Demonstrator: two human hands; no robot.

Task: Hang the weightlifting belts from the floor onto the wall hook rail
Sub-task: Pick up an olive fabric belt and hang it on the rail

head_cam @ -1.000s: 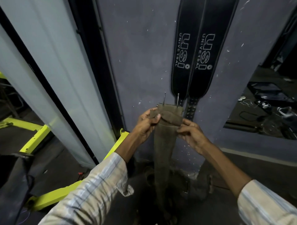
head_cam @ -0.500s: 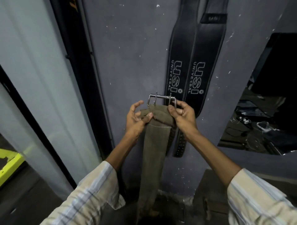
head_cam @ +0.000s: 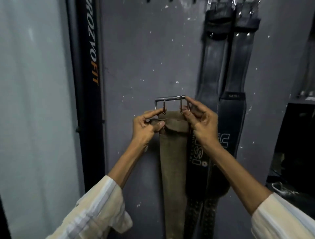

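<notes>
Speckled grey wall [head_cam: 144, 51]; hung black belts [head_cam: 226, 68]

Black lettered post [head_cam: 88, 95], grey wall [head_cam: 144, 59]

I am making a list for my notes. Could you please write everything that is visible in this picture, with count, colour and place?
brown belt: one, brown suede, centre, hanging down from both hands in front of the wall
buckle: one, silver metal with two prongs, at the brown belt's top end
black belts: two, black with white lettering, hanging side by side on the wall, right of centre
hook rail: one, dark, at the top edge, mostly cut off
wall: one, grey with white flecks, behind the belts
black post: one, black with lettering, left of the wall
sleeves: two, pale striped, bottom corners
left hand: one, gripping the brown belt's top
right hand: one, gripping the buckle's right side
</notes>
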